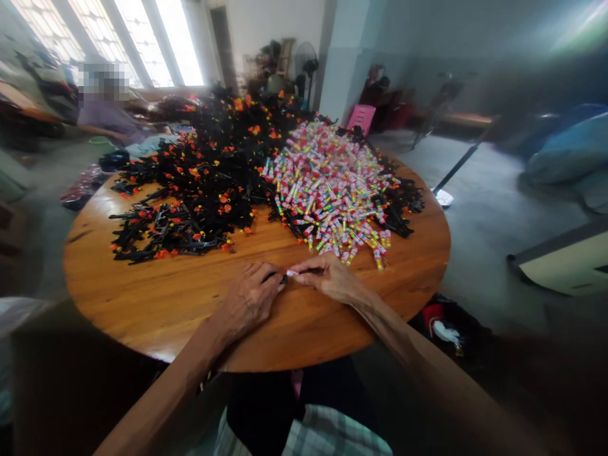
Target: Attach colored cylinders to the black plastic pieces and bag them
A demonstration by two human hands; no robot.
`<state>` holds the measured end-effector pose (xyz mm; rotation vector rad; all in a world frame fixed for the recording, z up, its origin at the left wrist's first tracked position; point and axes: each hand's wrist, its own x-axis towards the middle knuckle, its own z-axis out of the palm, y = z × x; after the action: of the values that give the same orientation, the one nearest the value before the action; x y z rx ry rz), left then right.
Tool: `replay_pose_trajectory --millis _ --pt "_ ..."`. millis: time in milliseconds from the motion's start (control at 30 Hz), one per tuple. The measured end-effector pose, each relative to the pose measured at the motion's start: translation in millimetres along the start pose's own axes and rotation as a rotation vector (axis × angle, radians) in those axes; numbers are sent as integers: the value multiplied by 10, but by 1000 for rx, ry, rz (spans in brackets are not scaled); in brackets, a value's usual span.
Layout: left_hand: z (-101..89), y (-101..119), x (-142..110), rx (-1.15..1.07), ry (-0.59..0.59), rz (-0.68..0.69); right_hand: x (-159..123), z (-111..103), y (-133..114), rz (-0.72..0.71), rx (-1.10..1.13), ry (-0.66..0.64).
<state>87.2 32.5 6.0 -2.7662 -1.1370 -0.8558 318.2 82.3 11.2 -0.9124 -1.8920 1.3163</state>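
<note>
Over the near part of the round table, my left hand point(254, 294) is closed around a black plastic toy gun point(284, 278). Most of that toy is hidden by the fingers; only a dark end shows. My right hand point(330, 277) pinches a small pink-and-white candy tube point(292, 273) between thumb and fingers. The tube meets the toy's dark end or lies very close to it. Just beyond the right hand spreads a heap of similar candy tubes point(332, 190) with red, yellow and green parts. Black toy guns with orange tips form a big pile point(204, 183) farther left.
The round wooden table point(180, 310) has its near edge in front of my lap. Across it at the far left sits another person point(109, 120). A pink plastic stool point(361, 118) stands behind the table. Dark bags point(456, 329) lie on the floor at the right.
</note>
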Motion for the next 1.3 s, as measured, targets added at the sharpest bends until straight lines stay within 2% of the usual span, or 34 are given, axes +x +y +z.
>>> replay_pose_trajectory --millis 200,433,633,833,900,967,1000,1067,1133,1233,1300 --pt "-32 -10 -27 -21 -34 12 -16 -7 -13 -3 31 -43" --pt "-43 -19 -49 -69 -67 -11 -14 -42 -65 -5 9 -149" --pt "-43 -64 -120 -99 -101 -37 -24 -22 -33 -18 3 -130" --pt "95 -228 -157 -99 -52 6 10 -14 -111 -14 -106 -150" --pt "41 -201 -141 -79 -14 -14 -54 8 -172 -29 -143 -124" --pt "-124 -131 -197 -18 48 -88 -197 34 -231 -87 -238 -45" --pt "-243 -88 -271 22 87 -143 -288 36 -247 -121 -336 35" --pt "-522 1 -528 118 171 -273 -457 3 -229 -150 -604 275" --pt "-810 91 -930 238 244 -412 -551 -63 -148 -35 -912 442" --pt "-1173 172 -1702 474 290 -664 -552 -128 -21 107 -1188 434" --pt "-1328 133 -2184 574 236 -865 -519 -129 19 152 -1276 402"
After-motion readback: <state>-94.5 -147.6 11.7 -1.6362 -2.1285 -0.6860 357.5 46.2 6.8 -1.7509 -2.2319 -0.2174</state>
